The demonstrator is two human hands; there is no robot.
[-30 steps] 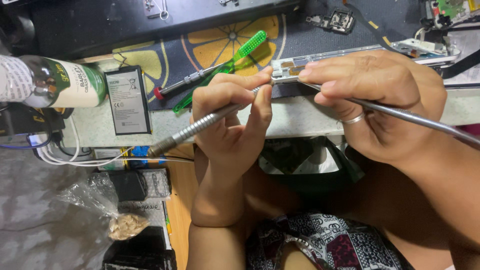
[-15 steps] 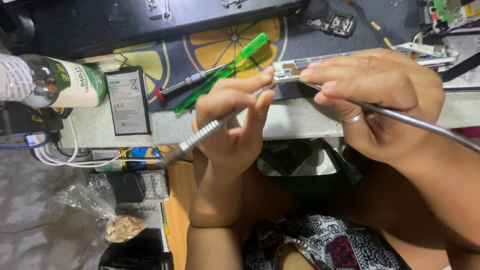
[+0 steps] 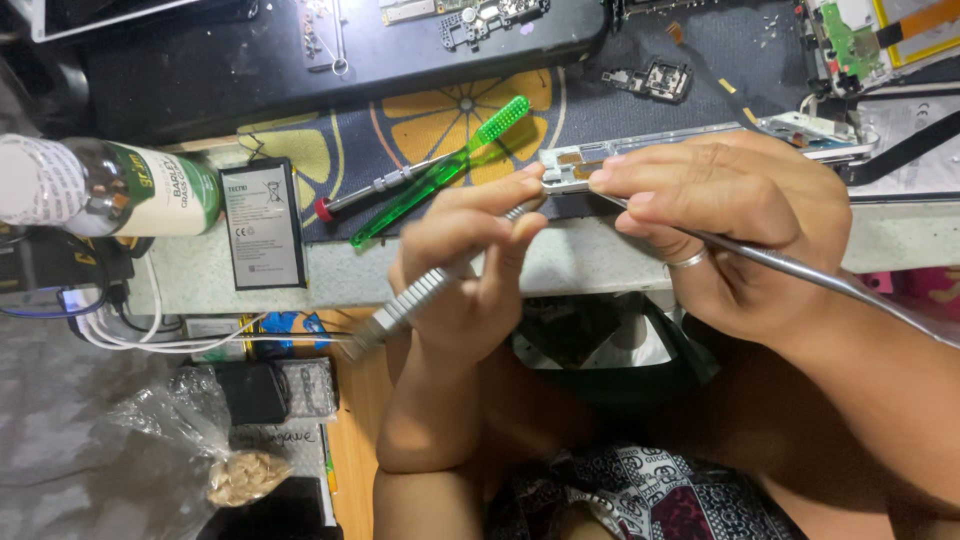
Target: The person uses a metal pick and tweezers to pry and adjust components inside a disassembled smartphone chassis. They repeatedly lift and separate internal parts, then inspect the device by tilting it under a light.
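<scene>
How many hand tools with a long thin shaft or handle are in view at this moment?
4: a knurled metal tool in the left hand, a thin steel rod in the right hand, a green toothbrush and a red-capped screwdriver on the mat. Others may be hidden.

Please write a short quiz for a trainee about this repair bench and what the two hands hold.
1. True or false: the green toothbrush is in the left hand.
2. What lies right of the bottle? A) flat battery B) scissors
3. Which hand wears a ring?

Key:
1. False; it lies on the mat, and the left hand holds a ridged metal tool.
2. A.
3. The right hand, which pinches the small metal part.
</scene>
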